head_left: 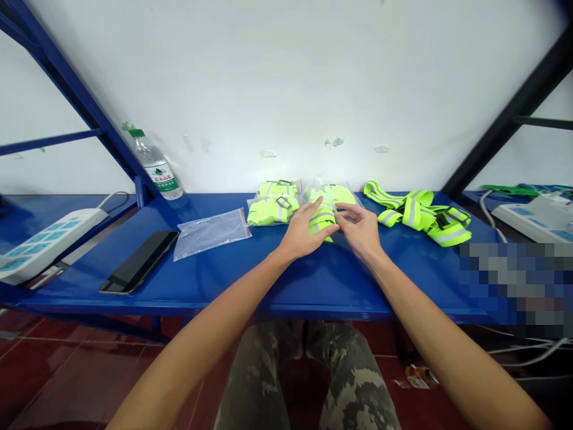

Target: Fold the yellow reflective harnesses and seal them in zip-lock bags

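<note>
A folded yellow-green reflective strap (323,218), partly in clear plastic, lies at the middle of the blue table between my hands. My left hand (305,232) rests over its left side, with fingers and thumb apart around it. On its right edge, my right hand (359,229) has its thumb and fingers pinched together. Bagged yellow-green straps (272,210) lie just left of my left hand, and another bagged bundle (342,196) is behind my hands. To the right, a loose reflective strap (414,215) with black buckles lies tangled.
A flat clear zip bag (212,232) and a black phone (141,263) lie on the left of the blue table (215,283). A water bottle (157,167) leans by the wall. White power strips (51,242) sit at both sides.
</note>
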Available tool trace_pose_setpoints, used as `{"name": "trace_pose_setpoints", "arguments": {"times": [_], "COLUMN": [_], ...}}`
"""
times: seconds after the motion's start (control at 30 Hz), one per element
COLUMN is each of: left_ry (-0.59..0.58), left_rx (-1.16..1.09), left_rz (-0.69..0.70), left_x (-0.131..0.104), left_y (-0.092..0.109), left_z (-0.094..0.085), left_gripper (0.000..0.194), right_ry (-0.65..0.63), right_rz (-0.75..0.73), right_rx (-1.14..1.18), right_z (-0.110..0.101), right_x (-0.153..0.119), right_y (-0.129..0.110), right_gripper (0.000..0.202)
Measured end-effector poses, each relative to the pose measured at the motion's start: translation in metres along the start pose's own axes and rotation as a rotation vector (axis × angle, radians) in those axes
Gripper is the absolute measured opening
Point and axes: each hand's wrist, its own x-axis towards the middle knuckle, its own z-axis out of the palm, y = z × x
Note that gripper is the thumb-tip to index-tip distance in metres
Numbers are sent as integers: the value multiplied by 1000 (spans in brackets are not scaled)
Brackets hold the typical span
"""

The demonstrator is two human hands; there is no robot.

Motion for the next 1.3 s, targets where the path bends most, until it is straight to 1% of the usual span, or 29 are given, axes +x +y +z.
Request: {"name": "trace_pose_setpoints", "arguments": {"times": [0.07,0.13,0.2,0.3,0.4,0.43,0.47,0.5,0.57,0.6,0.63,0.67,0.8,0.87,0.97,1.07,1.17,1.2,1.27,1.3], "left_ry": [28,53,73,121,189,197,180,138,16,-36,-67,-73,-6,15,60,106,101,93,88,96], "left_rx": [8,50,96,142,144,127,103,81,58,58,62,65,117,183,252,317,370,374,370,367], "left_rz": [19,37,65,104,87,72,64,68,110,135,156,170,189,183,147,69,9,17,73,102], "left_x": [1,1,1,2,3,3,3,3,2,2,2,3,3,3,1,0,-1,-2,-2,-2], "left_y": [-4,-7,-10,-14,-15,-14,-14,-13,-13,-14,-14,-14,-14,-12,-10,-8,-6,-6,-5,-5], "left_z": [3,4,5,4,1,-1,-3,-4,-8,-9,-10,-11,-10,-7,-1,4,6,7,8,8], "left_gripper": [79,79,73,61,52,52,58,68,94,102,104,99,65,59,58,57,56,57,64,64], "right_ry": [-15,-22,-31,-57,-99,-100,-88,-66,-1,27,44,51,14,4,-7,8,45,57,78,80], "right_rz": [-28,-61,-87,-89,-77,-72,-63,-50,-14,4,17,25,16,-7,-49,-79,-91,-90,-77,-68], "right_rx": [-56,-103,-147,-168,-119,-104,-90,-76,-39,-20,-4,10,30,20,9,43,53,44,19,3], "right_z": [0,0,0,2,4,4,4,4,4,3,3,2,2,3,5,7,7,5,1,-1], "right_x": [0,-2,-4,-8,-10,-11,-10,-10,-8,-6,-5,-4,-2,-4,-8,-10,-10,-10,-9,-8], "right_y": [0,-1,-4,-8,-11,-12,-12,-13,-13,-12,-12,-12,-12,-14,-17,-17,-15,-14,-12,-11], "right_gripper": [36,33,30,27,27,27,26,25,22,20,20,20,22,22,22,21,20,19,19,21]}}
